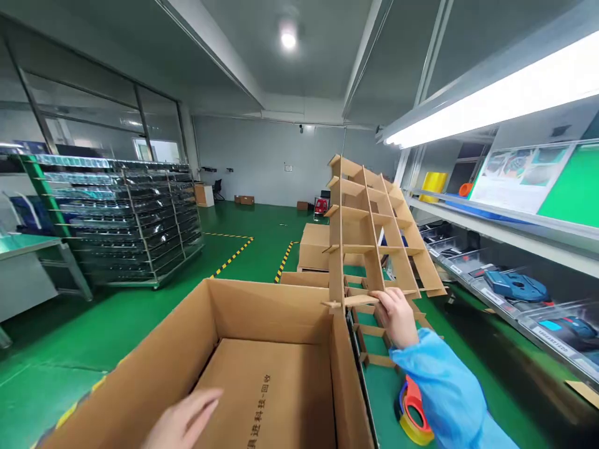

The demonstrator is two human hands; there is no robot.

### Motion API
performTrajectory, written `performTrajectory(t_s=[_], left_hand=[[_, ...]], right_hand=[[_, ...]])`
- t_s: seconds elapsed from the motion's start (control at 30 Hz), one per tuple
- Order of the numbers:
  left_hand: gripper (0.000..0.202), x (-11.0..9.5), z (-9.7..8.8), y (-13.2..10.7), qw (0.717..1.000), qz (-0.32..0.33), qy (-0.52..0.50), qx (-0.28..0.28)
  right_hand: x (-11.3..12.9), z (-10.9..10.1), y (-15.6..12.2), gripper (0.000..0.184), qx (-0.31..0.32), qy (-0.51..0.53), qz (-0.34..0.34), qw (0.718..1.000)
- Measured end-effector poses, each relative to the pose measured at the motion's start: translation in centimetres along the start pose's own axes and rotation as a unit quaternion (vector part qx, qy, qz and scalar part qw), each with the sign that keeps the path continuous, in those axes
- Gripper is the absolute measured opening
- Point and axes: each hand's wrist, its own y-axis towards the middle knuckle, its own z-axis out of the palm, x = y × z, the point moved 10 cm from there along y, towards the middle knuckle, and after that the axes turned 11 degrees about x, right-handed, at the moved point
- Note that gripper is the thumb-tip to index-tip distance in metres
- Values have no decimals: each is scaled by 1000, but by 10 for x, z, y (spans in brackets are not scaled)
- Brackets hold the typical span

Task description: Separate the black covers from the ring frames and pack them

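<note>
My right hand point(395, 315), in a blue sleeve, grips the lower edge of a cardboard divider grid point(374, 227) and holds it upright, tilted, beside the right wall of a large open cardboard box point(262, 312). The grid's cells are empty. My left hand point(185, 421) hovers open over the box's near left part, fingers stretched out, holding nothing. The box bottom is a flat cardboard sheet with printed characters. More divider strips point(374, 349) lie flat under the raised grid.
A tape dispenser point(412, 411) lies on the green table by my right arm. Shelves with blue parts in trays point(515, 287) run along the right. A wheeled rack point(126, 218) of trays stands at the left. Closed cartons point(314, 246) sit on the green floor beyond.
</note>
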Motion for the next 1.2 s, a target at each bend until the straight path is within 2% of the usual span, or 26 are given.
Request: performTrajectory(t_s=[0.1, 0.17, 0.23, 0.3, 0.4, 0.47, 0.57, 0.67, 0.77, 0.87, 0.93, 0.97, 1.1, 1.2], left_hand=[[49, -65, -82, 39, 995, 64, -42, -57], [60, -95, -129, 56, 984, 91, -129, -80], [64, -114, -165, 71, 959, 112, -249, -76], [60, -130, -188, 83, 926, 131, -351, -36], [44, -160, -218, 91, 878, 163, -450, 33], [44, -184, -239, 86, 854, 184, -483, 69], [69, -218, -274, 62, 836, 217, -495, 93], [90, -234, -307, 24, 844, 250, -460, 118], [96, -217, -316, -8, 878, 227, -385, 174], [75, -177, -305, -26, 908, 171, -314, 217], [71, -144, -287, -28, 926, 108, -276, 233], [77, -126, -276, -27, 932, 70, -263, 238], [100, -56, -225, -11, 934, -82, -231, 260], [107, -6, -188, 10, 926, -175, -192, 274]], right_hand=[[65, -13, -22, 30, -43, 7, -13, 999], [107, -15, -38, 30, -59, 22, -18, 998], [145, -12, -57, 33, -75, 37, -17, 996], [180, 0, -77, 40, -85, 49, -18, 995], [225, 41, -110, 49, -73, 73, -27, 994], [249, 77, -133, 49, -58, 96, -30, 993], [276, 125, -164, 49, -40, 130, -45, 990], [289, 162, -184, 48, 2, 147, -66, 987], [284, 191, -192, 42, 80, 150, -76, 983], [262, 223, -192, 43, 213, 122, -68, 967], [238, 249, -197, 43, 348, 76, -55, 933], [222, 254, -198, 43, 377, 67, -42, 923], [167, 262, -202, 38, 442, 39, -13, 896], [140, 269, -206, 28, 468, 6, -5, 883]])
